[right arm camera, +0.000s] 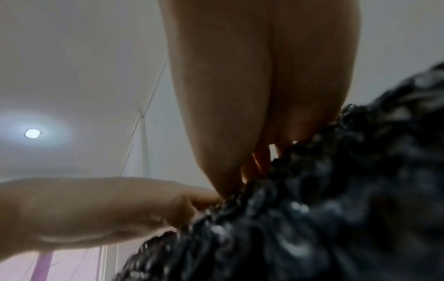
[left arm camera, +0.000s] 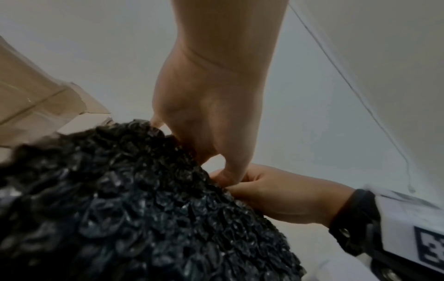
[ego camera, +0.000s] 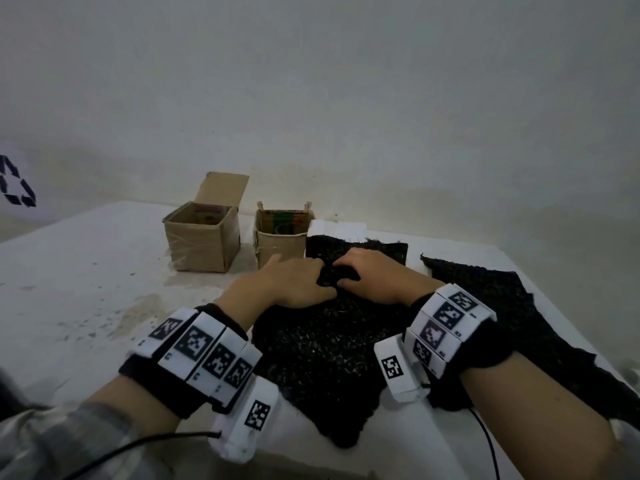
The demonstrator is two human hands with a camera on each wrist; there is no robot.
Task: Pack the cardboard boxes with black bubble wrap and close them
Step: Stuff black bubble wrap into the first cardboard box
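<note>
A black bubble wrap sheet (ego camera: 325, 348) lies on the white table (ego camera: 86, 271) in front of me. My left hand (ego camera: 311, 282) and right hand (ego camera: 349, 275) meet over its far half, and both pinch a bunched fold of it. The left wrist view shows the left hand (left arm camera: 211, 123) and the right hand (left arm camera: 271, 194) pinching the bubble wrap (left arm camera: 134, 209). In the right wrist view, the right hand (right arm camera: 252, 114) pinches the bubble wrap (right arm camera: 312, 218) beside the left hand (right arm camera: 108, 209). Two open cardboard boxes stand behind: the left box (ego camera: 202, 242) with a flap raised, and the right box (ego camera: 282, 239).
A second black bubble wrap sheet (ego camera: 502, 306) lies to the right, reaching the table's right edge. A white block (ego camera: 337, 228) sits behind the held sheet, beside the right box. A wall stands close behind the table. Cables trail from both wristbands.
</note>
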